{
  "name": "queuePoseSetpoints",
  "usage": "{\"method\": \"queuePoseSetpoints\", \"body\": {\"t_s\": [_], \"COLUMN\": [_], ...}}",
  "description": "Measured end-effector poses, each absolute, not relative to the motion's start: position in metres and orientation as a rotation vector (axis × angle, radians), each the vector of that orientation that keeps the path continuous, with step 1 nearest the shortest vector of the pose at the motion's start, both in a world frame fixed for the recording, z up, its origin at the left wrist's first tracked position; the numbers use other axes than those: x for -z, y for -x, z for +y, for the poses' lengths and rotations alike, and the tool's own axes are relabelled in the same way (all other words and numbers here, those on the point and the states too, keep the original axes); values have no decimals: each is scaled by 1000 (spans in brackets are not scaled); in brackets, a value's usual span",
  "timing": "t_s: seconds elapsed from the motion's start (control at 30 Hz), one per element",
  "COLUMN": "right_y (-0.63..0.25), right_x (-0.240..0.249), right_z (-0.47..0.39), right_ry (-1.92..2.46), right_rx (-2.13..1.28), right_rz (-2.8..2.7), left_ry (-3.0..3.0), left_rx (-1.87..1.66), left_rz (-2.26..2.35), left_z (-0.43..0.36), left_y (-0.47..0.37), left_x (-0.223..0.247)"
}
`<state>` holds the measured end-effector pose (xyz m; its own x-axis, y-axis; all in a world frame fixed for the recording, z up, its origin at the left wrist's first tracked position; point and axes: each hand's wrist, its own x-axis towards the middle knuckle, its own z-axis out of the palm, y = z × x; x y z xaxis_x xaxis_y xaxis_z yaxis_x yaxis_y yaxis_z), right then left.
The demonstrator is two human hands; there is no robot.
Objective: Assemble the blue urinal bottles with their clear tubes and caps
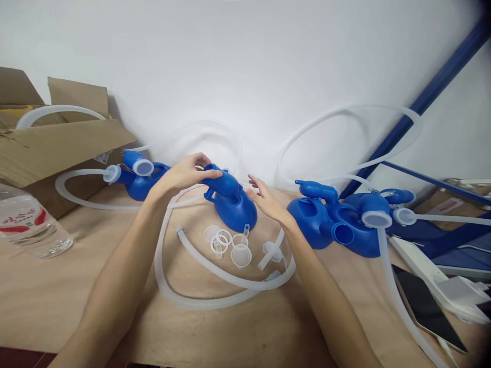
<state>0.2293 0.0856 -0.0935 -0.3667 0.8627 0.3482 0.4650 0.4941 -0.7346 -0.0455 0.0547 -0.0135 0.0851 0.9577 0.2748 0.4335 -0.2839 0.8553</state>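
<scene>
My left hand (pixel 192 171) is wrapped round the neck of a blue plastic urinal bottle (pixel 236 209) that rests tilted on the table. At the bottle's right side my right hand (pixel 264 197) has its fingers spread; whether it touches the bottle I cannot tell. In front of the bottle lie white sealing rings (pixel 221 242) and translucent caps (pixel 241 255) with small straps. A translucent cap with a short spout (pixel 271 252) lies nearer my right forearm. Around these parts curves a clear hose (pixel 205 303), one end of it pointing toward the bottle.
Another blue bottle with a hose (pixel 140 189) stands left, before an open cardboard box (pixel 72 135). Several blue bottles (pixel 312 220) cluster on the right, hoses looping up against the wall. A water bottle (pixel 32 225), a tablet (pixel 429 306) and a power strip (pixel 418 263) sit toward the sides.
</scene>
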Motion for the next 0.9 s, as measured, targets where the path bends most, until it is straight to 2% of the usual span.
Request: {"method": "queuePoseSetpoints", "body": {"t_s": [0.1,0.3,0.43,0.57,0.77,0.9], "right_y": [-228,-228,-244,-261,-263,-259], "right_x": [107,119,115,107,100,101], "right_z": [97,102,110,115,111,111], "right_ry": [1227,1275,1254,1321,1299,1231], "right_rx": [-785,-576,-687,-765,-788,-809], "right_rz": [-1996,-2122,-2153,-2170,-2157,-2149], "left_ry": [-1749,-1748,-1857,-1873,-2080,-2611], "left_rx": [-1253,-1280,-1411,-1224,-1316,-1185], "left_rz": [1382,1191,1088,940,1241,1512], "left_z": [63,89,96,104,123,130], "left_y": [46,4,-24,-24,1,13], "left_x": [21,63,92,109,123,121]}}
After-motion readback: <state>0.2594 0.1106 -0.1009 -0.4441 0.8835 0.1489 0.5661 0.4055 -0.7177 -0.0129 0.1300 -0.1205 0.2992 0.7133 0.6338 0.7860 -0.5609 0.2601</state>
